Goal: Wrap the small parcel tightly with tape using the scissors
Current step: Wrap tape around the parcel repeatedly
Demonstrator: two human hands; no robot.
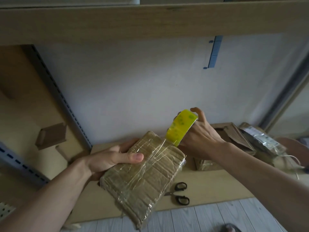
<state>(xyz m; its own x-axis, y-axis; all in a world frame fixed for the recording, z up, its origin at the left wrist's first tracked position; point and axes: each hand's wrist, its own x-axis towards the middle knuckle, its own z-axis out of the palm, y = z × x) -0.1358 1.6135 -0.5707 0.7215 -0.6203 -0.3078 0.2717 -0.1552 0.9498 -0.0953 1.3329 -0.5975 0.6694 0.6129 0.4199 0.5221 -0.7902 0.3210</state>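
Note:
A brown cardboard parcel (143, 178), wound with clear tape, hangs tilted above the low board. My left hand (113, 158) grips its left edge, with the thumb lying across the top face. My right hand (199, 134) holds a yellow tape roll (180, 127) just past the parcel's far right corner. A clear strip runs from the roll down onto the parcel. Black-handled scissors (179, 193) lie on the board (209, 183) to the right of the parcel, touched by neither hand.
More wrapped brown parcels (260, 141) are stacked at the back right, one with a printed label. A small cardboard box (51, 136) sits at the left beside a slotted metal shelf post (56, 91). Grey plank floor (200, 218) lies in front.

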